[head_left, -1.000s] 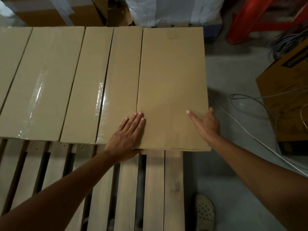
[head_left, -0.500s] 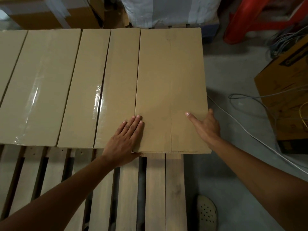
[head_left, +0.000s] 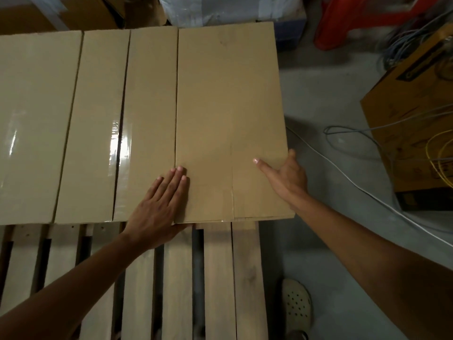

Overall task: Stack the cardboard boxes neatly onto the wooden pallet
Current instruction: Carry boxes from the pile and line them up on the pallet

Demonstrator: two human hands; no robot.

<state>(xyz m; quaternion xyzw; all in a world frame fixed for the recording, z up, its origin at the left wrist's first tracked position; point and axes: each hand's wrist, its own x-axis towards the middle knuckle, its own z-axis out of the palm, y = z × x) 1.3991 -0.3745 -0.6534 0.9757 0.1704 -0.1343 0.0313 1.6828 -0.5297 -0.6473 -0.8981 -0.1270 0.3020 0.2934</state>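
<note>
The rightmost cardboard box (head_left: 228, 106) lies on the wooden pallet (head_left: 218, 278) at the right end of the row, touching the neighbouring box (head_left: 149, 106). Its near edge, which stuck out a second ago, now sits almost flush with the row. The left hand (head_left: 159, 207) still presses flat and open on its near left corner. The right hand (head_left: 286, 177), fingers straight, stays against its right edge.

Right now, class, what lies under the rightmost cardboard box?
The wooden pallet: its slats emerge from beneath the rightmost cardboard box. How far they run under it, or anything else there, is hidden.
</note>
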